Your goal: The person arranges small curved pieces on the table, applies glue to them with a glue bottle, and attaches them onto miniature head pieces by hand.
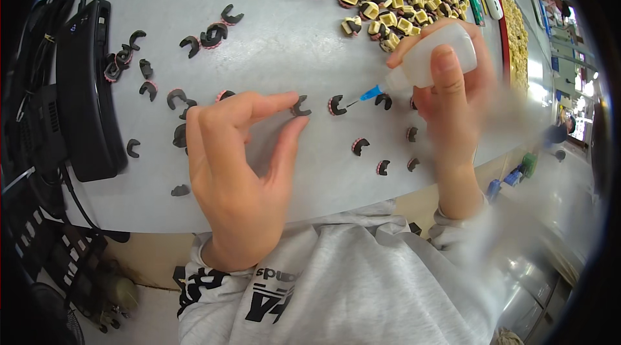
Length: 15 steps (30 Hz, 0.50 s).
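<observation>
One bottle gripped in right hand, needle toward eight o'clock, near pink-edged arch; left hand straddles black arch farther toward nine o'clock, grip unclear. Likely dispensing; next calls for steady tip.

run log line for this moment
left hand: fingertips at black piece | right hand: holds bottle, blue nozzle toward pink-edged piece

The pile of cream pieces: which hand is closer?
Right. The right hand, holding a bottle, is beside the pile; the left hand is farther away, lower left.
</observation>
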Available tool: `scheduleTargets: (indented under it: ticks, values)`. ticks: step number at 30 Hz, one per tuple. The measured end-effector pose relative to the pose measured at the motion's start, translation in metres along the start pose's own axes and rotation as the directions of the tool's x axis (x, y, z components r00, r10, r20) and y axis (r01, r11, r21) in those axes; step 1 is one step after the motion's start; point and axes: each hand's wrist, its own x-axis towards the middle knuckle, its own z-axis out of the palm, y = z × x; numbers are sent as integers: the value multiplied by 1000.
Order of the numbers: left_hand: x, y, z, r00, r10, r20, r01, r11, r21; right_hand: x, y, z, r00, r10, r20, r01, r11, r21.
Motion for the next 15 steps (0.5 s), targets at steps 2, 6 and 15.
scheduleTargets:
  ticks: [2, 6, 15]
  values:
    - [0, 0, 0, 1000, -4, 3, 4, 1000, 0, -1, -1, 2, 1000, 5, 12, -5, 1000, 16]
    - [-1, 0, 1, 1000, -23, -1, 23, 1000, -13, -3, 1, 1, 1000, 11, 22, -11, 1000, 7]
    - [0, 1, 1, 999, -33, 3, 33, 999, -14, -1, 0, 0, 1000, -13, -6, 13, 1000, 24]
